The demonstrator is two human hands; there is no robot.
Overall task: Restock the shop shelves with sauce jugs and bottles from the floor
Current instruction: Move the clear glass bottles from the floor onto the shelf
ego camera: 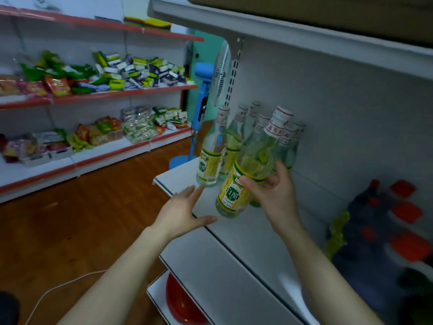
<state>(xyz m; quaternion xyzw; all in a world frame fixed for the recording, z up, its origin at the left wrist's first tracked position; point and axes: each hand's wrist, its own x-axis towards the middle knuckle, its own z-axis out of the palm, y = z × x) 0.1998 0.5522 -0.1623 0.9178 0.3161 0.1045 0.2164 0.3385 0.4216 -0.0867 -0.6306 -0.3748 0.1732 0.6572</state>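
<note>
Clear glass with a yellow label: a vinegar bottle [243, 181] is held tilted in the right hand [271, 191], fingers and thumb curled round its lower body, its base near the front edge of the white shelf [234, 242]. The left hand [185, 212] hovers beside it, fingers spread and straight. Its forefinger reaches the foot of a standing bottle [209, 158], though whether it touches is hard to tell. More matching bottles [251, 127] cluster behind, toward the back panel. Farther right on the shelf sit dark jugs [384, 219] with red caps, all blurred.
</note>
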